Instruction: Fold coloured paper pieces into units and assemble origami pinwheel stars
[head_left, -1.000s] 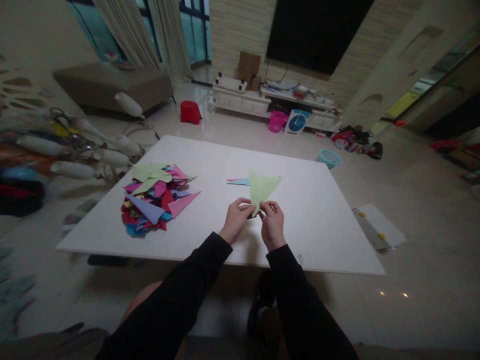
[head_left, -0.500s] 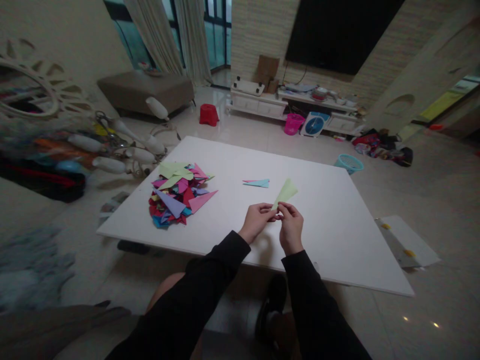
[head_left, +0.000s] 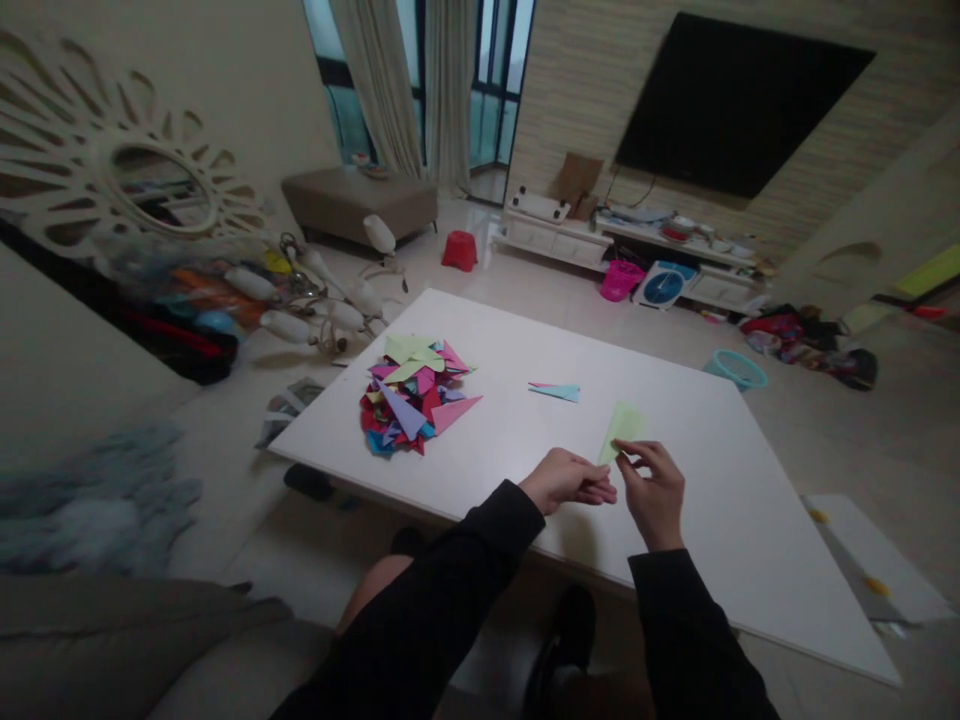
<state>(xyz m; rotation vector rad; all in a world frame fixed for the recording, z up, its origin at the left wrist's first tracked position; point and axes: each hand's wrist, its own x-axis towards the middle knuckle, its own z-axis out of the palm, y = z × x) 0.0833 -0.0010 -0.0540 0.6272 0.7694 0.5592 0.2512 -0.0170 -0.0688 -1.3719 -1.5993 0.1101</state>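
Observation:
A folded piece of pale green paper (head_left: 622,428) is between my two hands, above the white table (head_left: 495,480). My left hand (head_left: 570,478) pinches its lower end with thumb and fingers. My right hand (head_left: 654,488) grips its near right edge between thumb and forefinger. Beyond them lies a small folded blue and pink paper piece (head_left: 555,391). To the left is a heap of folded coloured papers (head_left: 412,395), in green, pink, red, purple and blue, several of them pointed.
A chandelier with white shades (head_left: 330,310) stands beyond the table's left edge. Past the far side are a red stool (head_left: 460,251), a pink bucket (head_left: 621,281) and a turquoise basket (head_left: 737,370). A white board (head_left: 877,560) is at the lower right.
The view has shifted, so the table and heap appear farther right and a little lower. The green paper now looks less fanned out, and my right hand has turned and risen against the left.

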